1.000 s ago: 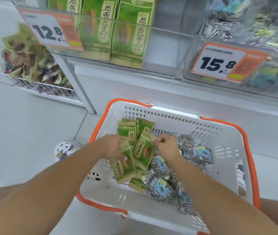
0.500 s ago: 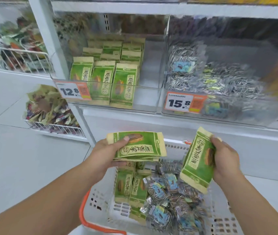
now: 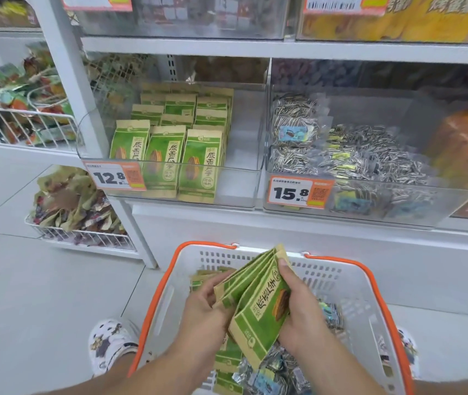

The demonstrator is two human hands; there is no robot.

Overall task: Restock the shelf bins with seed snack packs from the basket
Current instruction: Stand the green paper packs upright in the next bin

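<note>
Both hands, the left hand (image 3: 204, 306) and right hand (image 3: 301, 312), grip a fanned stack of green seed packs (image 3: 255, 303) above the basket (image 3: 364, 283) (mid-gather); next they likely go upright into the left clear bin (image 3: 238, 181).

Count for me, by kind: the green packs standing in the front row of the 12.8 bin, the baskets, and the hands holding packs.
Front-row green packs in the 12.8 bin: 3
Basket: 1
Hands, left hand and right hand, both gripping the held green packs: 2
Total: 6
</note>
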